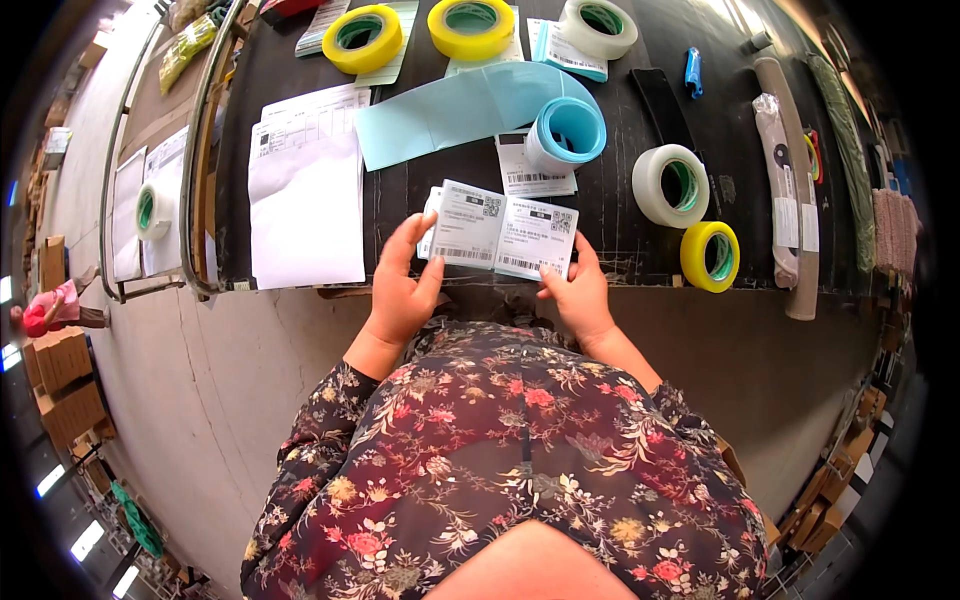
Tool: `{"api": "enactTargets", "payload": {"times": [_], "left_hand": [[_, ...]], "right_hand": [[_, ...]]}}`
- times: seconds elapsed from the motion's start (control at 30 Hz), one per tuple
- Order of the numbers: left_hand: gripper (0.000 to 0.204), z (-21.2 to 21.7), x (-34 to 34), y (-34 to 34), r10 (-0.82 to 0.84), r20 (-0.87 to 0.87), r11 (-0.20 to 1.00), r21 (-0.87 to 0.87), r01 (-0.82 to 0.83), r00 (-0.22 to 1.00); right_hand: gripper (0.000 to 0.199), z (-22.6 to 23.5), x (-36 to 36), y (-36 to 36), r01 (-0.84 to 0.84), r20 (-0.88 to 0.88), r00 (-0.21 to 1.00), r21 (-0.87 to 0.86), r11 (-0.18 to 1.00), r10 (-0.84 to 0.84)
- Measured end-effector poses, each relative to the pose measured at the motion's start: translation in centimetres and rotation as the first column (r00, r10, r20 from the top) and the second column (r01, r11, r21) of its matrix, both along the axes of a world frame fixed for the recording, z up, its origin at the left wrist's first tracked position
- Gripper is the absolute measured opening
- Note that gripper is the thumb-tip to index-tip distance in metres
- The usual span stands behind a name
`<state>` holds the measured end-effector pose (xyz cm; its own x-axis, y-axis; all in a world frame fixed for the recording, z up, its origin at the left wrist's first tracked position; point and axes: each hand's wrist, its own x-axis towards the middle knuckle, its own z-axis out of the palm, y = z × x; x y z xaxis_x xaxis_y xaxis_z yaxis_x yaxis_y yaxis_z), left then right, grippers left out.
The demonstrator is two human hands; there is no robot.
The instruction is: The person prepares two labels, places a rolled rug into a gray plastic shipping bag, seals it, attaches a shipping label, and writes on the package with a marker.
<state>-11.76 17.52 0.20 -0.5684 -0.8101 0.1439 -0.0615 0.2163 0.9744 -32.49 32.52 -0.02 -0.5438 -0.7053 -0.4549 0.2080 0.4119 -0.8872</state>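
Two stacks of printed labels with square codes and barcodes are held up at the table's near edge. My left hand [408, 285] pinches the left label stack [467, 228] between thumb and fingers. On the other side, my right hand [580, 292] grips the right label stack [535, 240] at its lower corner. The two stacks meet side by side in the middle. Just beyond them lies another label pile [533, 168], partly under a roll of blue-backed labels [566, 132]. A loose blue strip [430, 120] trails from that roll to the left.
White paper sheets [305, 205] lie left of my hands. Yellow tape rolls [470, 28] and a clear tape roll [598, 28] rest on label piles at the back. To the right are another clear roll [670, 187], a yellow roll [709, 256] and long wrapped tubes [787, 190].
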Motion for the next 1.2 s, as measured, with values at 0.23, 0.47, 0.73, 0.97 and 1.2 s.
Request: {"api": "enactTargets", "payload": {"times": [0.23, 0.47, 0.73, 0.97, 1.2], "left_hand": [[0.065, 3.0, -1.8, 2.0, -0.445, 0.006, 0.895, 0.009, 0.445, 0.895], [0.053, 1.0, -3.5, 2.8, -0.570, 0.383, 0.692, -0.255, 0.676, 0.727], [0.042, 0.7, -2.8, 2.5, -0.538, 0.445, 0.699, -0.239, 0.674, 0.716], [0.027, 0.0, -1.4, 1.3, -0.236, 0.387, 0.780, -0.471, 0.411, 0.891], [0.022, -0.2, -0.4, 0.3, -0.108, 0.432, 0.782, -0.519, 0.344, 0.895]], "right_hand": [[0.091, 0.9, 0.4, 1.1, -0.112, -0.218, 0.968, 0.054, 0.992, 0.121], [0.033, -0.4, -1.1, 1.4, -0.098, -0.119, 0.990, -0.203, 0.974, 0.075], [0.033, 0.1, -2.5, 0.7, 0.035, 0.055, 0.998, -0.002, 0.999, -0.035], [0.028, 0.5, -3.1, 0.6, 0.069, 0.169, 0.983, 0.000, 0.998, -0.068], [0.027, 0.6, -3.3, 0.5, 0.066, 0.195, 0.978, 0.010, 0.998, -0.067]]}}
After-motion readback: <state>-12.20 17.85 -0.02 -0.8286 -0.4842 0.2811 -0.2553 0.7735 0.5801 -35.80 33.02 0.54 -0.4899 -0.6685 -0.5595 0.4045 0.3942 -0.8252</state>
